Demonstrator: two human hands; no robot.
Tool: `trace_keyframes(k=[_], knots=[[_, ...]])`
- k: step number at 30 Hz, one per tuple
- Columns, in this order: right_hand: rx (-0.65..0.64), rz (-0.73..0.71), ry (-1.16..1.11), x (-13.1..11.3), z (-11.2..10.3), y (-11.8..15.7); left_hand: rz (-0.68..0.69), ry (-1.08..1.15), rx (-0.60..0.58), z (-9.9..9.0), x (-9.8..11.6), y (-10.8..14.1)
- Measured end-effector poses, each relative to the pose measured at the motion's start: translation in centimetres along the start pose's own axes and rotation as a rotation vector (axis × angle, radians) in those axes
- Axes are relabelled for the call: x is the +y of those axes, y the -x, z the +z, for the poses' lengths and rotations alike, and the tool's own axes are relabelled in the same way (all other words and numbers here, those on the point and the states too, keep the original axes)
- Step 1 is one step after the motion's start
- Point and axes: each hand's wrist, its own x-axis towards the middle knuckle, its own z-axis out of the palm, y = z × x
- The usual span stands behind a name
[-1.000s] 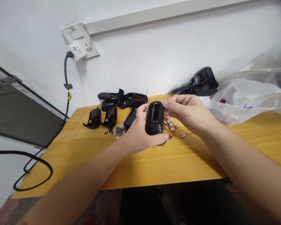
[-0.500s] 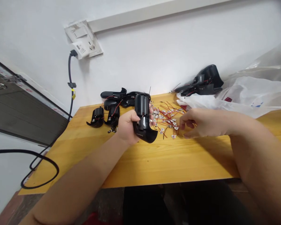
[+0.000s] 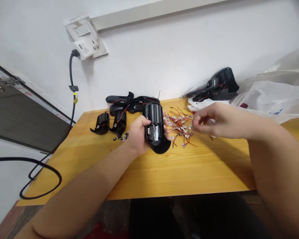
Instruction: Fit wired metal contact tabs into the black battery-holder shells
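One glossy black plastic casing with a rounded end [image 3: 157, 137] lay in our left hand [image 3: 139, 134], above the yellow wooden counter [image 3: 139, 179]. At the left sat two short black ribbed shells [image 3: 103, 122], and behind them we counted three longer glossy black pieces [image 3: 141, 106]. Thin red wires with silver metal tabs [image 3: 181, 127] numbered well over a dozen, too tangled for us to count exactly. Our left hand wrapped the casing from the side, thumb against its edge. Our right hand [image 3: 216, 121] hung just beside the wires, fingers curled, thumb and fingertips drawn close together; we could not tell whether they gripped a piece. The casing's grooved compartment [image 3: 153, 113] faced us. One translucent white plastic bag [image 3: 266, 94] slumped at the right, its contents unclear to us. Beside it, a heap of black plastic parts [image 3: 224, 86] rested against the white wall [image 3: 169, 63].
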Motion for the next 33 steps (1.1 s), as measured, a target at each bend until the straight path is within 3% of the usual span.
trace_keyframes(k=[3, 5, 8, 16, 18, 20, 24, 27, 33], knots=[[0.314, -0.199, -0.132, -1.3, 1.3, -0.4, -0.015, -0.071, 0.049, 0.0, -0.3, -0.1], [0.432, -0.366, -0.107, -2.0, 2.7, -0.9, -0.035, -0.148, 0.083, 0.3, -0.7, 0.0], [0.471, -0.536, 0.03, -2.4, 4.3, -1.7, -0.047, -0.286, 0.094, 0.7, -1.1, 0.3], [0.522, -0.709, 0.257, -2.6, 5.7, -2.6, -0.046, -0.333, 0.087, 0.8, -0.5, 0.5], [0.541, -0.68, 0.236, -2.8, 5.9, -2.5, -0.031, -0.388, 0.084, 0.7, -0.5, 0.4], [0.51, -0.549, 0.139, -3.0, 6.0, -2.3, 0.007, -0.468, 0.093, 0.6, -0.6, 0.4], [0.265, -0.227, -0.135, -3.3, 5.6, -1.9, 0.259, -0.829, 0.146, 0.2, -0.6, 0.3], [0.15, -0.16, -0.286, -3.3, 5.6, -1.9, 0.411, -1.008, 0.092, 0.0, -0.5, 0.4], [0.033, -0.035, -0.54, -2.8, 6.4, -2.4, 0.547, -1.082, 0.076, -0.2, -0.3, 0.4]])
